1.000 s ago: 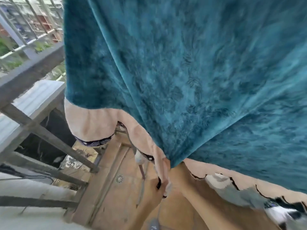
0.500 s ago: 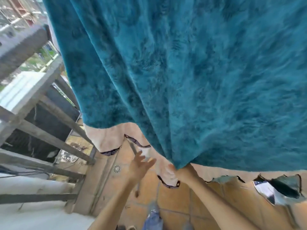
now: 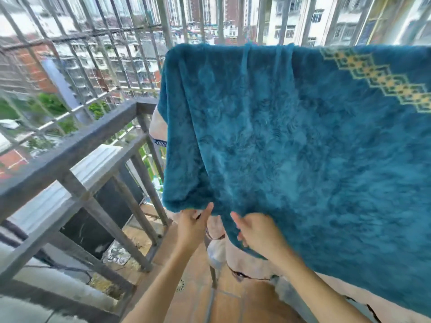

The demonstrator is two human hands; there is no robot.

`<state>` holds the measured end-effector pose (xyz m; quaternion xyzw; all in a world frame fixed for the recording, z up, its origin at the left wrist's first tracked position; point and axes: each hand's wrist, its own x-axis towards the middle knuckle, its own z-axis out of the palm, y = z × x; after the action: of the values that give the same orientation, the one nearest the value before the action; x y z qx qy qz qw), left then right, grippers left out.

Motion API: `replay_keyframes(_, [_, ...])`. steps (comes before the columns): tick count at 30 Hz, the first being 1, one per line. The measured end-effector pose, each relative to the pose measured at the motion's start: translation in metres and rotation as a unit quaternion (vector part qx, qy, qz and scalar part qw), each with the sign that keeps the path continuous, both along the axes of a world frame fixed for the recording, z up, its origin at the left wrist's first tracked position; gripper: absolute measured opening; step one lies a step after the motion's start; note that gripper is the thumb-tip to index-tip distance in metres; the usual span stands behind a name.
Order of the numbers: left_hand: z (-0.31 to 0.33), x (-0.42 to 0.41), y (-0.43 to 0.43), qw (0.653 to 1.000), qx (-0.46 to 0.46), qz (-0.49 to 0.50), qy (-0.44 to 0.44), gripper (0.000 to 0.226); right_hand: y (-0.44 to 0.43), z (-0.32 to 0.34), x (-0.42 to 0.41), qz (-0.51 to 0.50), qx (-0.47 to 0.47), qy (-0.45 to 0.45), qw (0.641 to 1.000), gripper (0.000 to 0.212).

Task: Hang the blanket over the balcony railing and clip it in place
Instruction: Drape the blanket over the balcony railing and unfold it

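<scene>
A thick teal blanket [image 3: 303, 141] with a yellow diamond border hangs over a high bar in front of the window bars, draping down toward me. Its pale patterned underside shows below the bottom edge. My left hand [image 3: 192, 226] pinches the lower left corner of the blanket. To its right, my right hand [image 3: 256, 231] grips the bottom hem, fingers curled into the fabric. The grey metal balcony railing [image 3: 70, 148] runs along the left side, bare of fabric. No clip is visible.
Vertical and crossed security bars [image 3: 112, 43] close off the balcony, with apartment blocks beyond. The floor [image 3: 233, 304] is orange tile with a small drain. A grey unit [image 3: 77, 178] sits outside the railing at the left.
The view has lifted from under the blanket to facing it. My left hand, open and reaching half a second ago, now holds the blanket's lower corner. My right hand has shifted along the hem.
</scene>
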<state>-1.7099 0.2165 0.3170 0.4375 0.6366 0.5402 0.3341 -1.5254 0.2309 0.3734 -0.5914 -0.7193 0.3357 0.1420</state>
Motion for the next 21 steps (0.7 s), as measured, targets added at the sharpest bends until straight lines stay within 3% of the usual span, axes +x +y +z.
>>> replay_keyframes(2, [0.008,0.000,0.003,0.999,0.023,0.003,0.042,0.036,0.006,0.024,-0.010,-0.017,0.134,-0.048,0.990,0.084])
replay_keyframes(3, [0.012,0.002,0.002,0.998,0.022,-0.007,0.059,0.032,0.008,0.035,-0.015,-0.023,0.157,-0.067,0.985,0.084])
replay_keyframes(8, [-0.008,0.019,-0.018,0.985,-0.021,-0.093,0.145,0.022,0.019,0.067,-0.047,0.035,0.116,-0.116,0.986,0.101])
replay_keyframes(13, [-0.032,0.022,-0.040,0.980,-0.030,-0.116,0.160,0.013,0.032,0.038,-0.073,0.076,0.123,-0.128,0.981,0.056])
replay_keyframes(16, [-0.050,0.014,-0.047,0.980,-0.055,-0.111,0.156,0.013,0.035,0.006,-0.075,0.086,0.108,-0.133,0.982,0.043])
replay_keyframes(21, [-0.095,0.018,-0.059,0.973,-0.149,-0.133,0.112,0.012,0.025,-0.048,-0.069,0.172,0.152,-0.227,0.946,0.032])
